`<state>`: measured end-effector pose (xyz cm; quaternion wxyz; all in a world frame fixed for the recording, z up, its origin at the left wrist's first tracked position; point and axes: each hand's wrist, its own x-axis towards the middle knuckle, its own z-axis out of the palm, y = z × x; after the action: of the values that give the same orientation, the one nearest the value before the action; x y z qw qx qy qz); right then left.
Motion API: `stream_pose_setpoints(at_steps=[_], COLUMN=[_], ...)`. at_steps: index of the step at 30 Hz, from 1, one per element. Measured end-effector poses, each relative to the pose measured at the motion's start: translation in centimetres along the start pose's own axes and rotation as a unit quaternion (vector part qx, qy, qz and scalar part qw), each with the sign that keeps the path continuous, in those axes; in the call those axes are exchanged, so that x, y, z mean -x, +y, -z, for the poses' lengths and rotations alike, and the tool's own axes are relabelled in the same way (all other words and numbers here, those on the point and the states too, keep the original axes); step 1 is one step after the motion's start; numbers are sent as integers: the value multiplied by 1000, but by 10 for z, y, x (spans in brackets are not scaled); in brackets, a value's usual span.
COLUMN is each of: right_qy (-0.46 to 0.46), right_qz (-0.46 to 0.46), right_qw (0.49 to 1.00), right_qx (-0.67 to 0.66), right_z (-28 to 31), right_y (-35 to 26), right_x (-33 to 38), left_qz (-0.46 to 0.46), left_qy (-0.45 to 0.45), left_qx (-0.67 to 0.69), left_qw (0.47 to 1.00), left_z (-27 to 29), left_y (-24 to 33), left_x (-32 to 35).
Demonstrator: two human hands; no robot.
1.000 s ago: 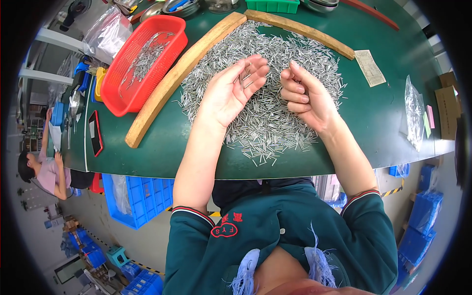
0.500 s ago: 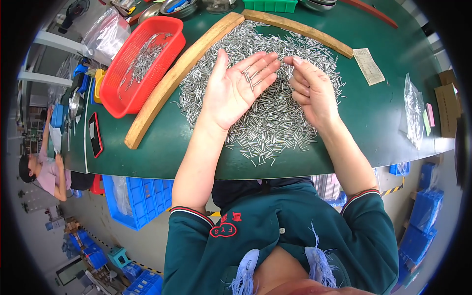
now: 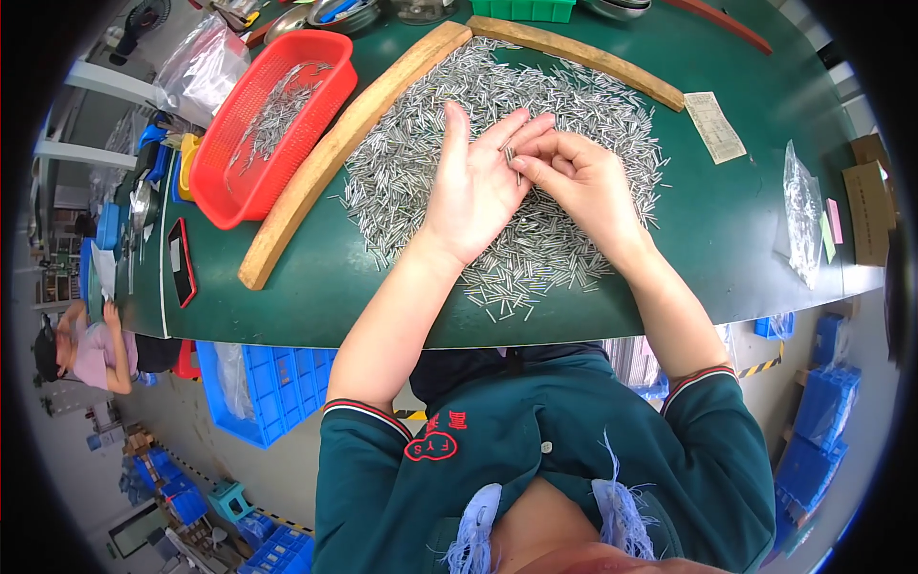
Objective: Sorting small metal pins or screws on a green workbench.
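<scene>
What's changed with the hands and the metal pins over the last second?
The right hand uncurled from a loose fist and moved left to the open left hand; its fingers now pinch a pin at the left fingertips. The left hand stayed palm-up over the pile of metal pins. The red basket and wooden strips did not move.

Pin heap (image 3: 564, 105) on table (image 3: 746, 230), between wooden strips (image 3: 335, 163); basket (image 3: 273, 124) left of them

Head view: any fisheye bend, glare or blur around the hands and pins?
Head view: strong fisheye, the wooden strips bow and black corners frame the picture; soft even light, faint sheen on the green table; left hand, right hand and metal pins look sharp.
</scene>
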<state>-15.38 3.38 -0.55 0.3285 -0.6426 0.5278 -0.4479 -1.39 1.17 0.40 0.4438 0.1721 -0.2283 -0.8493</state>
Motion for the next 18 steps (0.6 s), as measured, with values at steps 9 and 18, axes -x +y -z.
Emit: stream_pose_setpoints(at_steps=[9,18], right_qy=[-30,-13], right_qz=[-33,38], right_qw=[999,994], right_qx=[1,106], right_z=[2,2], right_y=[-8,-11], right_x=[2,2], left_qz=[-14,-17], left_qy=[-29,-35], left_qx=[-96,-205], left_qw=[995,978], left_z=[1,6], left_y=[-4,-6], left_x=[1,2])
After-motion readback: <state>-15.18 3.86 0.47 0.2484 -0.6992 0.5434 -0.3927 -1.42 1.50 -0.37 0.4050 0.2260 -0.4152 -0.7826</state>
